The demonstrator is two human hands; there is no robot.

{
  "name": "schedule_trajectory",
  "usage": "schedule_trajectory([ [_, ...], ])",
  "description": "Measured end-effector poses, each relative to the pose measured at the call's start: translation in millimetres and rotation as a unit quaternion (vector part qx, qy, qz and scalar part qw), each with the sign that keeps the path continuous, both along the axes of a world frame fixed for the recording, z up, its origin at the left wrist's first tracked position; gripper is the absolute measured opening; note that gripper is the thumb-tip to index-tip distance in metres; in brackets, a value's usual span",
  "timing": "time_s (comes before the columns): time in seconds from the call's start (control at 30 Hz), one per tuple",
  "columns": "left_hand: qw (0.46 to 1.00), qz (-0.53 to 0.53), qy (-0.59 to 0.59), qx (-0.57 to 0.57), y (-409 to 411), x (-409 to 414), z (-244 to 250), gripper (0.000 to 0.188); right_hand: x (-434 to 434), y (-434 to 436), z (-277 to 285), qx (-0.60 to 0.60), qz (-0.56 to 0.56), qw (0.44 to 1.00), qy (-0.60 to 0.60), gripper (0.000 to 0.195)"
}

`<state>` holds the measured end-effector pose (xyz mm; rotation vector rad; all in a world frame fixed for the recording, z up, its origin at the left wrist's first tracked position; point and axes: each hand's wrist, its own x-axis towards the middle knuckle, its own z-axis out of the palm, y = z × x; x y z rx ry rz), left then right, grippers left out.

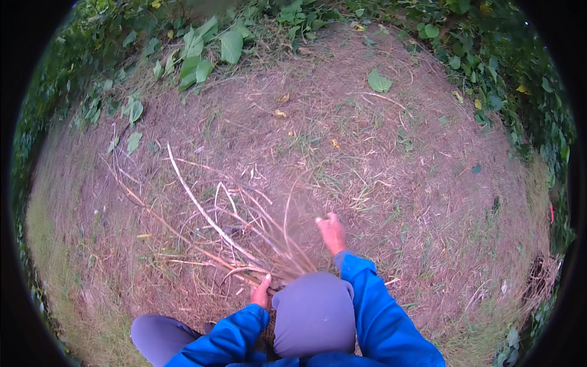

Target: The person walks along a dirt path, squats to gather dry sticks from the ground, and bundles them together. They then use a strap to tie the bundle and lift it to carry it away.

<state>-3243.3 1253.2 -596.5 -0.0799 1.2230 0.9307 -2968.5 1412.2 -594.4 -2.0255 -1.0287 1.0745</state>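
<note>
A loose bundle of dry sticks (215, 225) lies on the ground in front of me, fanning out to the upper left; its near end is hidden behind my knee. My left hand (261, 291) is at the near end of the bundle, its thumb up and its fingers around sticks. To the right of the bundle my right hand (331, 231) is raised over the ground, with the thumb and forefinger close together. Whether it pinches something thin is too blurred to tell. A thin curved twig (286, 215) rises from the bundle, left of that hand.
My bent knee (314, 312) in grey trousers stands between my arms, the other knee (160, 337) at lower left. Leafy vines (495, 59) border the ground at the top and right. Large cut leaves (197, 55) lie at upper left, and a dry root-like tangle (541, 280) at far right.
</note>
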Motion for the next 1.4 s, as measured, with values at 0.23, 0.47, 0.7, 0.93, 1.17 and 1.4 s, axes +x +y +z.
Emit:
schedule_trajectory([
  [0.23,1.000,-0.004,-0.012,0.025,0.3,0.1,-13.6,0.039,-78.0,-17.2,1.8,-0.071,0.258,0.963,-0.032,0.070],
  [0.47,0.998,0.008,-0.056,0.029,8.1,25.9,-11.6,0.045,-63.0,-27.5,-29.0,0.018,0.294,0.950,-0.109,0.082],
  [0.7,0.996,0.041,-0.066,0.033,9.3,1.3,-13.4,0.049,-95.0,-27.5,-4.1,-0.050,0.315,0.948,-0.007,0.073],
  [0.93,0.994,0.044,-0.087,0.040,16.4,1.5,-19.7,0.047,-85.7,-16.5,-24.3,-0.077,0.337,0.937,0.056,0.072],
  [1.17,0.992,0.052,-0.103,0.049,22.9,14.1,-20.5,0.046,-75.8,-22.3,-50.5,-0.052,0.308,0.946,0.090,0.069],
  [1.4,0.990,0.032,-0.136,0.026,23.6,4.0,-37.5,0.044,-84.4,-20.9,-42.8,-0.056,0.323,0.936,0.127,0.064],
])
